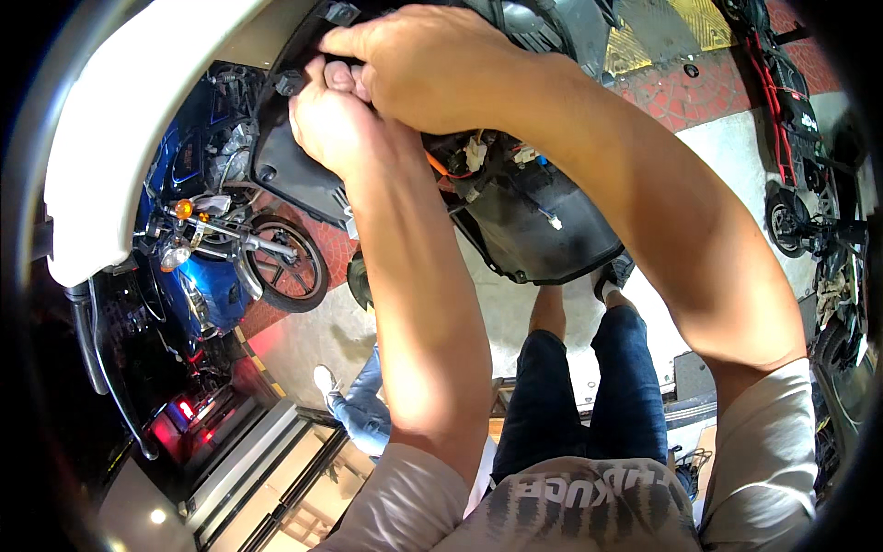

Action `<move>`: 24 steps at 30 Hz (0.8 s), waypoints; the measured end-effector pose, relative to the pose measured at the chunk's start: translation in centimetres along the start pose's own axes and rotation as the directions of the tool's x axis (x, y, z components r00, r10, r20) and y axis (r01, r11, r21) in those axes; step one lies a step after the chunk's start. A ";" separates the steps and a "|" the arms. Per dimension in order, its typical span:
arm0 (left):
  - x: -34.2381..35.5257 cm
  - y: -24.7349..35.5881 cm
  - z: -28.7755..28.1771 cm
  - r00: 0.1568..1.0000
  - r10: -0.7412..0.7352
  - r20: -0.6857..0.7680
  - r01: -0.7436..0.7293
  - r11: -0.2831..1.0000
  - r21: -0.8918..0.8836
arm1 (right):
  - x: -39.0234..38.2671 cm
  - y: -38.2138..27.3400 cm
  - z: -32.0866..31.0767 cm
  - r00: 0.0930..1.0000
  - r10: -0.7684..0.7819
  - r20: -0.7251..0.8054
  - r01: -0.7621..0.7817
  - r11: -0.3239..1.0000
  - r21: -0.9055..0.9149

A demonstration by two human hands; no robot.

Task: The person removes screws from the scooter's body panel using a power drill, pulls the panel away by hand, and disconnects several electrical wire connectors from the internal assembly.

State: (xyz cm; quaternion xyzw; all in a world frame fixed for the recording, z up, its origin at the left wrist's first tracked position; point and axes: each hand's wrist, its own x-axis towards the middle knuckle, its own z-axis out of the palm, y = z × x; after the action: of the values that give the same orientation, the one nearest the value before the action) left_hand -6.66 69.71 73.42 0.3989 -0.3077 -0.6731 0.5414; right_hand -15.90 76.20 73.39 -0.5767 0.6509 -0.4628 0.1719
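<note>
Head cam, L of side-by-side pair: wide fisheye, upright, looking steeply dn from wearer's head.
Grip, i.e. L hand & R hand, sits close to lens, upper L of ctr; L forearm & R forearm run from lower edge up to it, v. large. Below grip, view drops past wearer's shirt & shorts to floor. Wide FOV also takes in blue motorbike below-L of grip, mid-dist., & scooter far R of grip, tipped sideways approx. Str. edges bend twd dark round rim.
</note>
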 end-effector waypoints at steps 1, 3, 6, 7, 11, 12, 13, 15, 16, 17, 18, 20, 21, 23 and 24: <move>0.0 0.0 -0.2 1.000 -0.004 0.006 0.004 0.999 -0.035 | 0.0 -0.4 0.0 0.999 0.015 0.033 -0.016 1.000 0.022; 0.0 0.2 -0.8 0.998 -0.055 0.019 0.057 0.993 -0.101 | 0.2 -0.8 -0.6 0.980 0.050 0.193 -0.069 0.994 0.090; -0.6 0.5 -0.8 0.996 -0.068 0.060 0.074 0.992 -0.103 | 0.5 0.1 0.0 0.983 0.077 0.168 -0.112 0.972 0.207; -0.5 0.6 -1.1 0.989 -0.087 0.119 0.100 0.988 -0.115 | 0.6 0.3 -0.4 0.966 0.084 0.244 -0.165 0.927 0.336; -1.0 0.7 -2.4 0.958 -0.128 0.257 0.161 0.981 -0.111 | 0.1 1.6 0.8 0.972 0.040 0.233 -0.180 0.761 0.623; -1.0 0.4 -2.4 0.961 -0.115 0.252 0.144 0.985 -0.099 | -0.1 2.0 0.8 0.963 0.056 0.265 -0.228 0.696 0.681; -1.0 0.4 -2.8 0.966 -0.096 0.240 0.119 0.990 -0.082 | -0.3 1.8 0.7 0.952 0.063 0.301 -0.274 0.618 0.737; -1.1 0.1 -2.5 0.970 -0.002 0.243 0.016 0.998 -0.056 | -0.7 1.1 -0.3 0.916 0.124 0.381 -0.396 0.430 0.811; -1.2 0.0 -2.3 0.966 0.017 0.258 -0.007 0.999 -0.040 | -1.1 1.2 -0.2 0.914 0.126 0.385 -0.404 0.352 0.844; -1.3 0.0 -2.2 0.961 0.037 0.274 -0.031 0.999 -0.025 | -1.4 1.3 -0.1 0.912 0.128 0.389 -0.410 0.272 0.871; -1.4 0.1 -2.1 0.956 0.056 0.289 -0.056 0.998 -0.010 | -1.5 1.4 0.0 0.910 0.128 0.393 -0.412 0.190 0.891; -1.5 0.0 -1.8 0.959 0.085 0.271 -0.104 0.993 0.058 | -0.7 1.4 0.3 0.927 0.190 0.324 -0.356 0.167 0.920; -1.7 -0.1 -1.7 0.964 0.070 0.255 -0.091 0.993 0.071 | -0.2 1.2 0.8 0.940 0.225 0.257 -0.302 0.196 0.933; -1.7 0.1 -2.0 0.966 0.016 0.257 -0.040 0.995 0.091 | 1.0 0.1 0.7 0.909 0.365 0.200 -0.327 0.331 0.885; -1.6 0.4 -2.0 0.969 -0.029 0.247 0.018 0.999 0.045 | 1.4 -0.6 1.3 0.895 0.441 0.061 -0.306 0.511 0.803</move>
State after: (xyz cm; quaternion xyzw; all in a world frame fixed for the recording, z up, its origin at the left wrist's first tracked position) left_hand -4.62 71.25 73.10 0.3269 -0.3823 -0.7173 0.4821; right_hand -14.94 74.47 73.62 -0.2476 0.4952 -0.6968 0.4560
